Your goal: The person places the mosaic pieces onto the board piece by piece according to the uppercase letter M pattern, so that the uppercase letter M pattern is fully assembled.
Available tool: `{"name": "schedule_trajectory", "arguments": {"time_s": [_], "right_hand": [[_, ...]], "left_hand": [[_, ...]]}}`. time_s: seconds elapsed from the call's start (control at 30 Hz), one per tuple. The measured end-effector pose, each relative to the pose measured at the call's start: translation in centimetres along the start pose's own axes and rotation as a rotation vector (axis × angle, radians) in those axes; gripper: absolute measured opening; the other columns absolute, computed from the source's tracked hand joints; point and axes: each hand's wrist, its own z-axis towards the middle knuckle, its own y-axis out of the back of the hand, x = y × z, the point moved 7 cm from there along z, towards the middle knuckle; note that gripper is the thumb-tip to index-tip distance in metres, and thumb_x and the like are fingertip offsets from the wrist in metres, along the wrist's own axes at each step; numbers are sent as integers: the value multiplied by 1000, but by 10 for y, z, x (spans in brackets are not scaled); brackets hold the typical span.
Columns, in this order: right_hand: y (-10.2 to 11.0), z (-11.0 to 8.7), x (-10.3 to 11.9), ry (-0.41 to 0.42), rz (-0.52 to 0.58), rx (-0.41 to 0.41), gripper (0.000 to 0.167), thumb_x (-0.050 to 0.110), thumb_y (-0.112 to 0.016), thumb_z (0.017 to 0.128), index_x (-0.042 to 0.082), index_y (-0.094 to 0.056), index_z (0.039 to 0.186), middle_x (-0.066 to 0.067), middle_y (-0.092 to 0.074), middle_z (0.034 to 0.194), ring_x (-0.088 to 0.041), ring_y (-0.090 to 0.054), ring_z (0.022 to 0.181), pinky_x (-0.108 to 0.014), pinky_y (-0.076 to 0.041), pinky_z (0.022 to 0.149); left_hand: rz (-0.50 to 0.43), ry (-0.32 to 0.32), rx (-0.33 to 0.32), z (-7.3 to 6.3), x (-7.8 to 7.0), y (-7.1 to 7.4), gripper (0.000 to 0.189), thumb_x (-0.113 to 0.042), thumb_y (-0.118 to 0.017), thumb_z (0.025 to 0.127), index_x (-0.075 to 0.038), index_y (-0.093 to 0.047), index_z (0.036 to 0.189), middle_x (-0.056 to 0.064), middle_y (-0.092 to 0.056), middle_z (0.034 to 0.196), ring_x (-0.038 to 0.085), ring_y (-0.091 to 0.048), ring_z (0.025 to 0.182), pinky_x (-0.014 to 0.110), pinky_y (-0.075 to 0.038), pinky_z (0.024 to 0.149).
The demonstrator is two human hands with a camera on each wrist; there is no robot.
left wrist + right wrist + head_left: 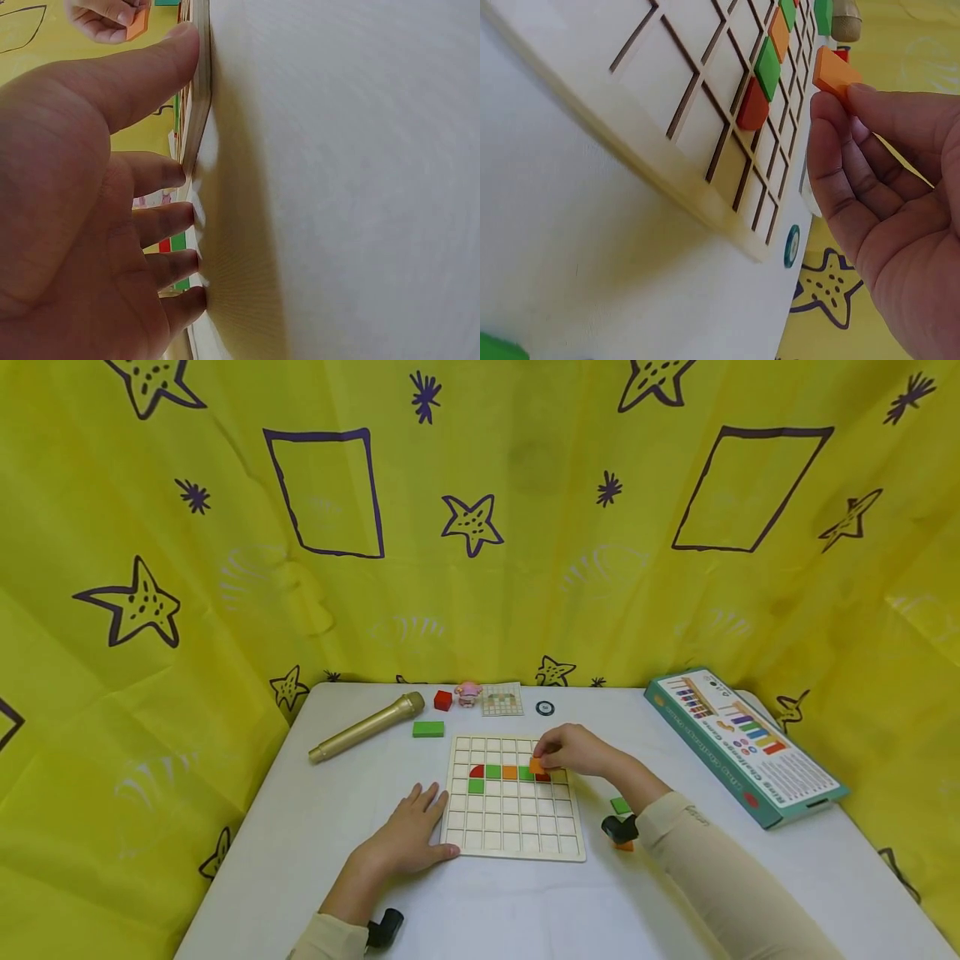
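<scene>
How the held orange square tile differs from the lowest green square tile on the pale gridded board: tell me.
The orange square tile is pinched in the right hand; the green square tile lies in a cell of the gridded board. The orange tile is tilted, the green tile flat. Both are square.

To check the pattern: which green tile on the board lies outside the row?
The green tile below the leftmost red tile; the other two lie in that row.

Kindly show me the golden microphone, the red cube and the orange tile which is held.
Golden microphone (360, 732), head view, handle's middle.
Red cube (442, 702), head view, front face.
Held orange tile (837, 73), right wrist view, broad face.
</scene>
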Motion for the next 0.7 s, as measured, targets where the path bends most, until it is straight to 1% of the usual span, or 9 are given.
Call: {"name": "schedule_trajectory", "arguments": {"time_s": [0.07, 0.3, 0.5, 0.7], "right_hand": [[-2, 3, 3, 2, 0, 4, 5, 9, -70, 94, 11, -74, 97, 2, -70, 88, -17, -59, 80, -31, -51, 75], [-13, 9, 13, 38, 16, 30, 6, 6, -69, 94, 6, -74, 97, 1, -71, 86, -16, -62, 76, -31, -54, 73], [-23, 12, 18, 32, 52, 59, 5, 5, -70, 93, 5, -74, 95, -2, -72, 82, -18, -64, 72, -31, -55, 68], [-30, 16, 24, 41, 12, 76, 6, 7, -70, 94, 6, -75, 98, 1, -70, 85, -16, -60, 75, -30, -52, 71]], "left_hand": [[-1, 2, 1, 0, 0, 0, 90, -51, -72, 89, -2, -36, 155, 19, -26, 163, 44, -15, 150, 57, -22, 118], [4, 11, 2, 1, 1, 0, 90, -52, -72, 88, -3, -36, 155, 18, -26, 163, 43, -15, 151, 57, -23, 118], [-4, 15, 8, 2, 1, -1, 91, -52, -73, 88, -4, -36, 155, 17, -26, 163, 42, -15, 151, 57, -22, 118], [4, 17, 10, 0, 0, 1, 90, -52, -72, 89, -4, -36, 155, 17, -26, 163, 42, -15, 151, 56, -22, 119]]}}
